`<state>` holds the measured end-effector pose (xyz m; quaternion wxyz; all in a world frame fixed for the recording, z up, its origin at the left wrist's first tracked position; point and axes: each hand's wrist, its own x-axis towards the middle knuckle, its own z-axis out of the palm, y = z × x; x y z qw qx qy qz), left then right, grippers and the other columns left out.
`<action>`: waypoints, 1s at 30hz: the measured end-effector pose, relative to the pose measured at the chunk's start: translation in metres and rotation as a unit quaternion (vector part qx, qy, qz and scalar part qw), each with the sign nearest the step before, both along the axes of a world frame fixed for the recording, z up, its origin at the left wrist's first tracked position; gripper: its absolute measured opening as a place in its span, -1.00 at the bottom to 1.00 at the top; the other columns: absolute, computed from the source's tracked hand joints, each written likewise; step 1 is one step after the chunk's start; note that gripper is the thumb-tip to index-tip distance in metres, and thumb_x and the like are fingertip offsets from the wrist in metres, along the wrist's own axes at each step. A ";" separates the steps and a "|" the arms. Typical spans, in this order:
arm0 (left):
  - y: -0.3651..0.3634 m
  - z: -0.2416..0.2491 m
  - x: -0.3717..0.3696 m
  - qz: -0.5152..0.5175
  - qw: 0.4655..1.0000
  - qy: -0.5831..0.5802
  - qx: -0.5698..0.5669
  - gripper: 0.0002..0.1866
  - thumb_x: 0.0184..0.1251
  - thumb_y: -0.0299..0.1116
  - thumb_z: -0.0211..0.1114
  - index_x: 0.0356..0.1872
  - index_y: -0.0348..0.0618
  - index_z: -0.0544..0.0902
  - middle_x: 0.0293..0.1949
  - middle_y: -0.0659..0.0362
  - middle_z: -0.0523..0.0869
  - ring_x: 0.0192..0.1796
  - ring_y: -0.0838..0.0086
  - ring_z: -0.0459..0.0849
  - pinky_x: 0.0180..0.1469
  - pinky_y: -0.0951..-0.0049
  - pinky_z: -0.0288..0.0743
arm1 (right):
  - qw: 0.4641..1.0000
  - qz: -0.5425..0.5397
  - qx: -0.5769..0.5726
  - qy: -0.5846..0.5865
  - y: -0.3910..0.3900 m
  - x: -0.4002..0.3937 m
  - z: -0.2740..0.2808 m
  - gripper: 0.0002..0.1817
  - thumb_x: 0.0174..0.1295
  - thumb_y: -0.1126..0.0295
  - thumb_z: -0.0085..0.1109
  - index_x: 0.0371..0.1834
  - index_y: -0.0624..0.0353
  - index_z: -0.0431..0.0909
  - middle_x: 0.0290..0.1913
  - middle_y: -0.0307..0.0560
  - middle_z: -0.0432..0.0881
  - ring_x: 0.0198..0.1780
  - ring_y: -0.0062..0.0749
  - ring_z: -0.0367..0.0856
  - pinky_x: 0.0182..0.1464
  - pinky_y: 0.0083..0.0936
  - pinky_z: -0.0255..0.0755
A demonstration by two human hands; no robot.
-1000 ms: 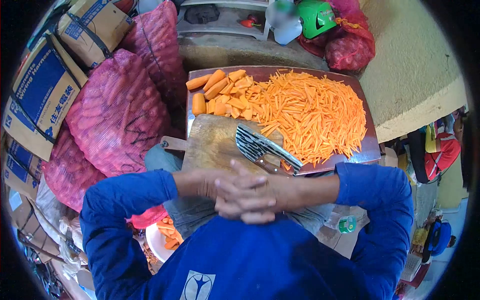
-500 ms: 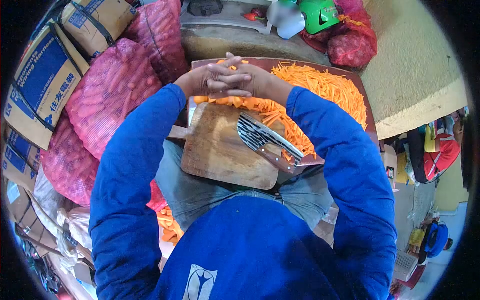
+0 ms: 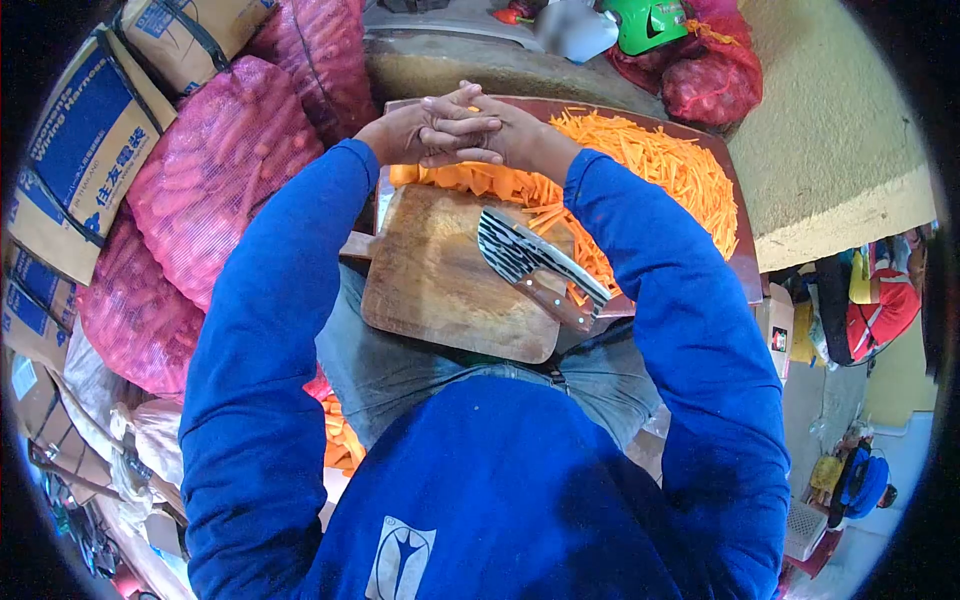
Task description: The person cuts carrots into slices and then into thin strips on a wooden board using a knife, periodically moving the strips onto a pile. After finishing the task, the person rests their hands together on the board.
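Note:
My left hand and my right hand are clasped, fingers interlaced, above the far edge of the work surface. Neither holds a tool or food. Below them lies a wooden cutting board. A knife with a black-and-white patterned blade and a brown riveted handle rests across the board's right side, apart from both hands. Cut carrot pieces line the board's far side. A heap of carrot strips spreads to the right, partly hidden behind my right forearm.
Pink mesh sacks of carrots and strapped cardboard boxes crowd the left. Beyond the work surface are a green helmet and a red mesh bag. A concrete ledge stands at the right. More carrot pieces lie low beside my left leg.
My clasped hands stay together and appear slightly higher in view. The whole scene has shifted a little with the camera. The knife and board lie as before.

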<state>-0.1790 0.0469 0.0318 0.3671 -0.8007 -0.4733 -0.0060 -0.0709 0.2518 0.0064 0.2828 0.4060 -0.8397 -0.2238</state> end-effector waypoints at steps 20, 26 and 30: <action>0.071 -0.012 0.185 -0.001 0.998 0.053 -0.039 -0.19 0.34 0.11 0.55 0.63 0.61 0.48 0.65 0.14 0.38 0.45 -0.14 0.56 0.24 -0.08 0.69 | 0.882 0.118 -0.195 -0.413 -0.029 0.135 0.023 -0.32 0.48 -0.06 0.23 0.68 -0.43 0.42 0.82 0.04 0.12 0.76 0.32 0.15 0.70 0.52 0.10; -0.024 0.008 0.026 0.056 0.994 0.056 -0.081 -0.22 0.33 -0.09 0.40 0.61 0.79 0.46 0.71 0.37 0.28 0.68 -0.25 0.33 0.69 -0.30 0.36 | 0.917 0.073 -0.229 -0.317 -0.010 0.029 0.024 -0.37 0.53 0.15 0.19 0.67 -0.33 0.43 0.83 0.01 0.10 0.67 0.10 0.31 0.80 0.05 0.10; -0.002 -0.028 -0.030 0.067 0.989 0.123 -0.048 -0.13 0.33 -0.20 0.36 0.68 0.77 0.40 0.69 0.37 0.33 0.71 -0.12 0.32 0.72 -0.27 0.36 | 0.945 0.101 -0.227 -0.212 -0.010 -0.009 0.020 -0.44 0.61 0.21 0.09 0.66 -0.25 0.46 0.81 -0.02 0.19 0.63 -0.09 0.42 0.81 -0.10 0.13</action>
